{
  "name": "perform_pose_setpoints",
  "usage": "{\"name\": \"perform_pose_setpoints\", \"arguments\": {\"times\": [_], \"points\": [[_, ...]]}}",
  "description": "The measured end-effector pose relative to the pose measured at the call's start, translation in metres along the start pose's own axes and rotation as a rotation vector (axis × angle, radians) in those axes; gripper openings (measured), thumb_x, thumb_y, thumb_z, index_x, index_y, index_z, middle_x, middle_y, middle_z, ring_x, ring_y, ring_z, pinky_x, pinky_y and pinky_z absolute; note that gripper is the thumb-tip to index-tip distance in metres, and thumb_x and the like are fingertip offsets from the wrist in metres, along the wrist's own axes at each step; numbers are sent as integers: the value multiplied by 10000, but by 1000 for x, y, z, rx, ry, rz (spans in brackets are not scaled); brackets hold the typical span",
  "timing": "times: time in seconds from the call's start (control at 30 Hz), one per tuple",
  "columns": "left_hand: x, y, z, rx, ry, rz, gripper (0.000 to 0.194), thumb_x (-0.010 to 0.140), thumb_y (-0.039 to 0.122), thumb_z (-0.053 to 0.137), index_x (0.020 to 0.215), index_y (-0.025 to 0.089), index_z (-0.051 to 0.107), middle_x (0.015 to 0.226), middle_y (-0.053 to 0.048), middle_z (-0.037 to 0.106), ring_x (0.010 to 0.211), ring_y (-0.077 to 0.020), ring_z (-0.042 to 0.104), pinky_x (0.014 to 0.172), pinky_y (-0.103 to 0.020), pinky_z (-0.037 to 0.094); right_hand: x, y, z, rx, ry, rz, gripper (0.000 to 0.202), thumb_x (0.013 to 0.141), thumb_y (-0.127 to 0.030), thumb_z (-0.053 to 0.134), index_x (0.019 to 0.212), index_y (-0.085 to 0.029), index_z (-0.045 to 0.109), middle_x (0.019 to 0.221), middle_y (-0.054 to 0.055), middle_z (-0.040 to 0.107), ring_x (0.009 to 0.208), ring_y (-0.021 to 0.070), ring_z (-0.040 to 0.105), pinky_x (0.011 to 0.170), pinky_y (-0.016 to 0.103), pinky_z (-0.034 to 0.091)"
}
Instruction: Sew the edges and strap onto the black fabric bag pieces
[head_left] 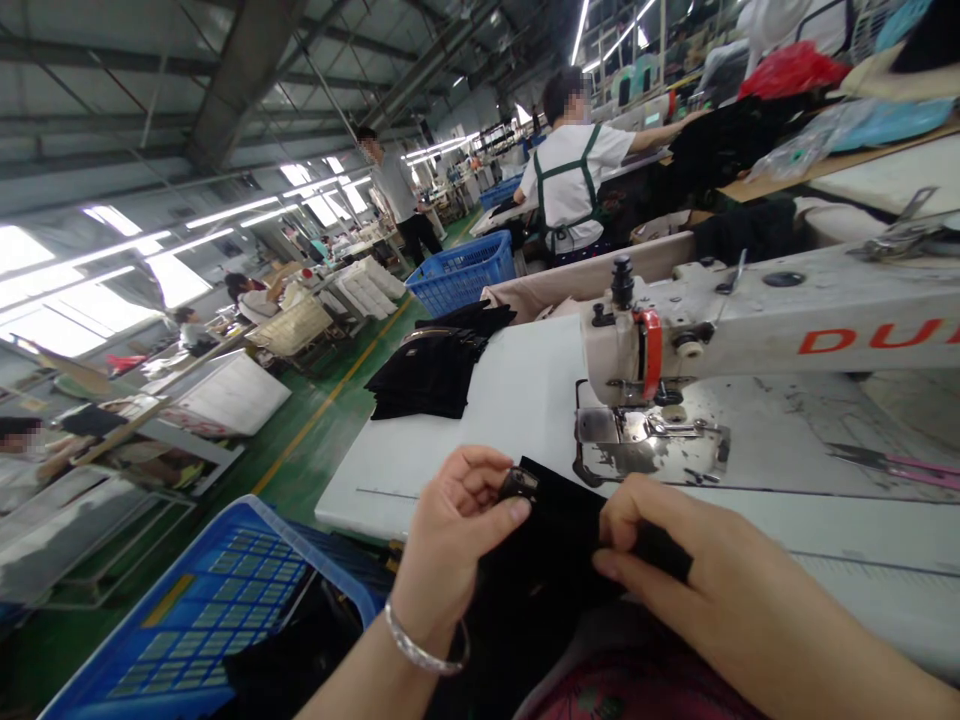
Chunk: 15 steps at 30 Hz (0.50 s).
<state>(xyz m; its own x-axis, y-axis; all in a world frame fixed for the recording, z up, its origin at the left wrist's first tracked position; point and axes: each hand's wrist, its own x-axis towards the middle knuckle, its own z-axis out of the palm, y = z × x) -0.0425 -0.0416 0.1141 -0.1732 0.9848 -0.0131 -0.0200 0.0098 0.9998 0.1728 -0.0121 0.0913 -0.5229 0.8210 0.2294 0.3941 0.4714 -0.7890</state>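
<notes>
A piece of black fabric [555, 540] is held between my two hands at the front edge of the white sewing table [525, 400]. My left hand [469, 510], with a silver bracelet at the wrist, pinches its upper left corner, where a small dark shiny piece [521, 484] shows by the fingertips. My right hand [660, 550] is closed on the fabric's right side. Just beyond my hands is the sewing machine [637, 350] with its metal needle plate [645, 440]. A stack of black fabric pieces [431, 370] lies at the table's far left corner.
Pink-handled scissors [900, 465] lie at the right on the machine bed. A blue basket [202, 610] with black fabric stands at the lower left, another blue basket [465, 272] behind the table. A person in a white shirt [566, 180] works ahead; others are farther back.
</notes>
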Motion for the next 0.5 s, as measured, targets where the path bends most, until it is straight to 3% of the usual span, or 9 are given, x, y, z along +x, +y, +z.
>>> {"name": "perform_pose_setpoints", "arguments": {"times": [0.1, 0.17, 0.2, 0.27, 0.33, 0.37, 0.43, 0.5], "points": [[19, 40, -13, 245, -224, -27, 441, 665, 166, 821, 1032, 193, 578, 804, -25, 705, 713, -152, 658, 654, -230, 484, 3, -25, -4, 139, -167, -180, 130, 865, -132, 562, 885, -254, 605, 833, -40, 660, 752, 114, 616, 661, 214, 488], [39, 48, -17, 407, -409, -74, 408, 690, 179, 791, 1031, 189, 566, 809, -35, 715, 713, -164, 668, 657, -246, 487, 4, -28, 0, 219, -233, -227, 243, 889, -102, 510, 1016, -269, 633, 932, -38, 686, 846, 102, 639, 745, 202, 501], [50, 44, -16, 491, -486, -86, 383, 706, 177, 769, 1027, 188, 560, 815, -32, 717, 723, -165, 673, 664, -249, 490, 3, -22, 6, 229, -246, -225, 307, 893, -78, 478, 1077, -269, 631, 980, -34, 696, 882, 97, 647, 776, 198, 504], [75, 17, -9, 664, -562, -57, 351, 716, 152, 738, 1011, 182, 549, 787, -10, 710, 705, -156, 670, 639, -235, 487, 3, 3, 22, 147, -245, -222, 437, 867, -13, 428, 1193, -251, 596, 1075, -19, 700, 942, 95, 655, 823, 202, 508], [101, -21, 7, 834, -536, 21, 348, 693, 119, 737, 983, 175, 553, 708, 23, 683, 629, -139, 645, 573, -213, 465, 6, 40, 39, -132, -176, -276, 478, 837, -6, 478, 1257, -216, 566, 1082, 7, 706, 937, 114, 664, 823, 222, 519], [115, -40, 17, 862, -516, 47, 348, 686, 107, 735, 979, 174, 559, 692, 33, 674, 614, -134, 634, 571, -215, 462, 10, 59, 45, -327, -147, -305, 459, 835, -14, 505, 1246, -200, 581, 1015, 15, 713, 881, 122, 668, 785, 229, 528], [140, -71, 38, 923, -455, 118, 354, 672, 105, 739, 978, 179, 578, 720, 32, 674, 660, -145, 639, 628, -240, 482, 23, 91, 48, -456, -114, -309, 323, 857, -61, 548, 1135, -184, 659, 886, 45, 700, 826, 179, 655, 751, 307, 534], [163, -87, 58, 976, -389, 195, 326, 688, 128, 740, 977, 179, 599, 796, 1, 686, 769, -178, 651, 721, -285, 503, 39, 112, 40, -532, -79, -305, 249, 882, -104, 550, 1076, -174, 691, 914, 95, 678, 904, 243, 631, 788, 398, 520]]}}
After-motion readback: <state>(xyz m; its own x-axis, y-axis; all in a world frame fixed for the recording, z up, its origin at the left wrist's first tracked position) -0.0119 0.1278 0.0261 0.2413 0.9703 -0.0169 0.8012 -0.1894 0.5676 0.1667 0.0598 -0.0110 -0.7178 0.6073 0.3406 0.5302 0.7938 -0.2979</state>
